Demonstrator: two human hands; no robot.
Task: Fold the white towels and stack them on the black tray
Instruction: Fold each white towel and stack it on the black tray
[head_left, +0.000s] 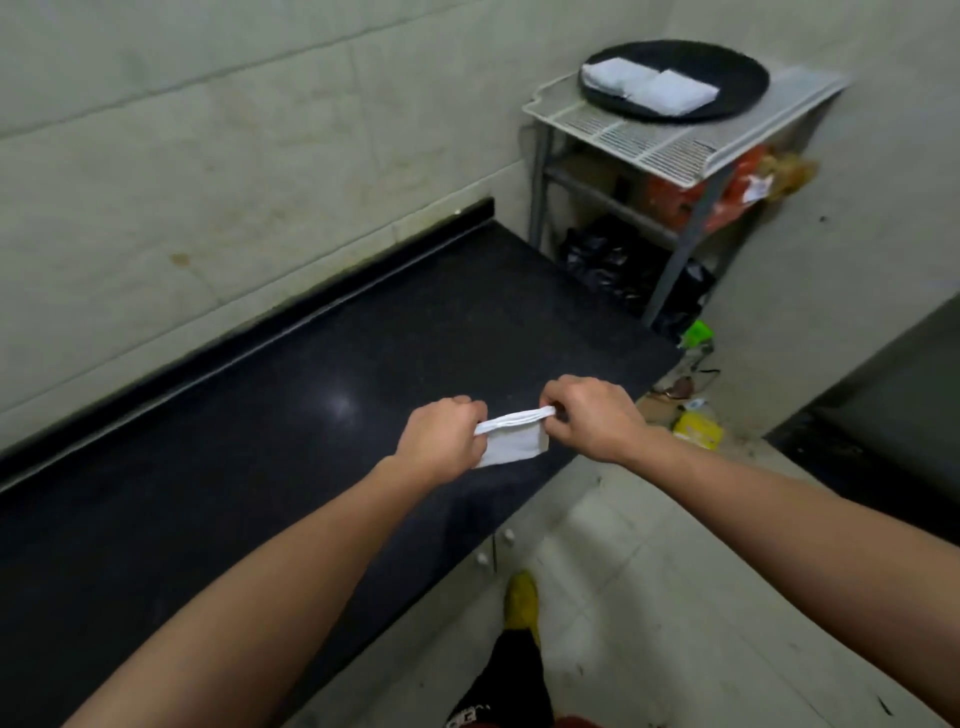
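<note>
A small folded white towel (511, 439) hangs between my hands just above the black countertop (260, 467), near its right end. My left hand (441, 434) pinches the towel's top left corner. My right hand (592, 415) pinches its top right corner. The round black tray (737, 62) sits on a white wire rack (670, 145) at the upper right, well beyond the counter's end. Two folded white towels (647, 85) lie side by side on the tray.
The rack's lower shelves hold orange packets (727, 192) and black bags (613, 260). Litter and a yellow packet (698, 428) lie on the tiled floor right of the counter. My foot in a yellow shoe (522, 597) stands beside the counter's cabinet front.
</note>
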